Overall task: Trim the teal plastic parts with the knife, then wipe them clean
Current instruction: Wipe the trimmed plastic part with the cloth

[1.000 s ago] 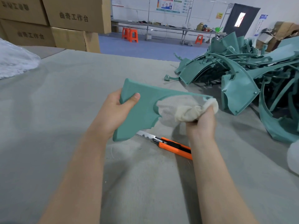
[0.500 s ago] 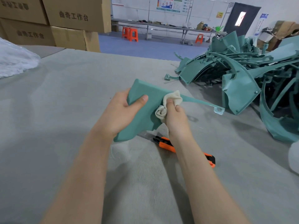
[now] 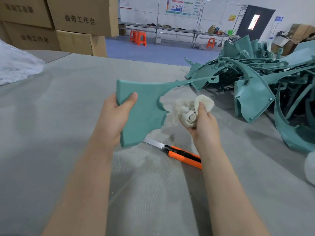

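A workshop with a blue floor is seen beyond a wide bench (image 3: 51,116) covered in grey fabric. Cardboard boxes (image 3: 81,16) are stacked past its far left corner, and a pile of teal parts (image 3: 255,82) is heaped along its right edge.

Above the middle of the bench one teal part (image 3: 144,106) is held off the surface. Its broad end is gripped by the left hand (image 3: 115,116), with the thumb pressed on the upper face and the fingers wrapped behind, and its thin arm is pointed toward the pile. A bunched white cloth (image 3: 190,109) is clenched in the right hand (image 3: 202,126), thumb on top, just beside the notched inner edge of the part. Whether cloth and plastic touch cannot be told. The knife (image 3: 180,154), orange-handled with its blade extended, is seen lying on the bench below the part, between the forearms.

Wiping is judged to be the step in hand. It is done well if the part is steadied by the broad end and the cloth is drawn across the whole face, then out along the thin arm without flexing it. The trimmed edges should be followed so that shavings are carried off. The exposed blade should be avoided when the part is set down.
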A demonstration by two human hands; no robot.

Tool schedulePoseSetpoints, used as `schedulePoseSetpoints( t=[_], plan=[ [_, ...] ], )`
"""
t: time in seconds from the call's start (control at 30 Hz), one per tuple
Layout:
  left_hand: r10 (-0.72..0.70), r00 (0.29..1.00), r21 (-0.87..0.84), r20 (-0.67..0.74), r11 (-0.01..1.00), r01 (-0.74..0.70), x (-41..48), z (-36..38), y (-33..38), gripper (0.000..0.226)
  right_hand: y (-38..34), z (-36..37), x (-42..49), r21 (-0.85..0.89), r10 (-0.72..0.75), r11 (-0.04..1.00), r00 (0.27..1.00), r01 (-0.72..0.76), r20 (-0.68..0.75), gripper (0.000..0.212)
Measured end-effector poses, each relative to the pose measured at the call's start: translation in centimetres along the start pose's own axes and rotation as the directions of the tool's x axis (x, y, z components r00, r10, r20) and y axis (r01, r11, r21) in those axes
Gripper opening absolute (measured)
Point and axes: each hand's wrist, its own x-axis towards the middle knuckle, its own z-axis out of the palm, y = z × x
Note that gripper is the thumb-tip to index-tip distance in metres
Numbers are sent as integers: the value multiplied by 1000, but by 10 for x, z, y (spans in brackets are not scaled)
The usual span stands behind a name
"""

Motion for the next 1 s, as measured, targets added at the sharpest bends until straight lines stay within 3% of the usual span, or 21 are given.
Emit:
schedulePoseSetpoints(
  t=[0.1, 0.2, 0.37, 0.5, 0.67, 0.83, 0.9, 1.0],
  plan=[
    [-14, 1000, 6, 15, 1000, 14, -2, 7, -3, 10, 7, 10, -8, -216, -73, 970, 981, 112, 182, 26],
    [-41, 999, -25, 34, 999, 42, -4, 11, -3, 11, 17, 22, -14, -393, -245, 838, 905, 378, 347, 12],
    [-83, 993, -49, 84, 995, 87, -7, 13, 0, 10, 28, 21, -12, -521, -423, 662, 843, 539, 333, 13],
    [-116, 989, -86, 93, 989, 124, -6, 11, 0, 9, 31, 21, -12, -487, -514, 634, 798, 600, 315, 23],
    [-157, 981, -133, 116, 976, 172, -4, 11, -3, 12, 30, 23, -8, -370, -430, 817, 895, 442, 118, 32],
    [-154, 988, -202, 34, 967, 158, -1, 9, -7, 12, 19, 14, -3, -110, -225, 971, 965, 212, -133, 35],
    [-147, 989, -241, -15, 961, 139, 1, 8, -6, 14, 15, 9, 1, -36, -131, 991, 982, 128, -136, 31],
    [-135, 990, -256, -49, 959, 118, 0, 11, -5, 19, 17, 12, 0, -40, -22, 999, 1000, 21, -10, 26]
  ],
)
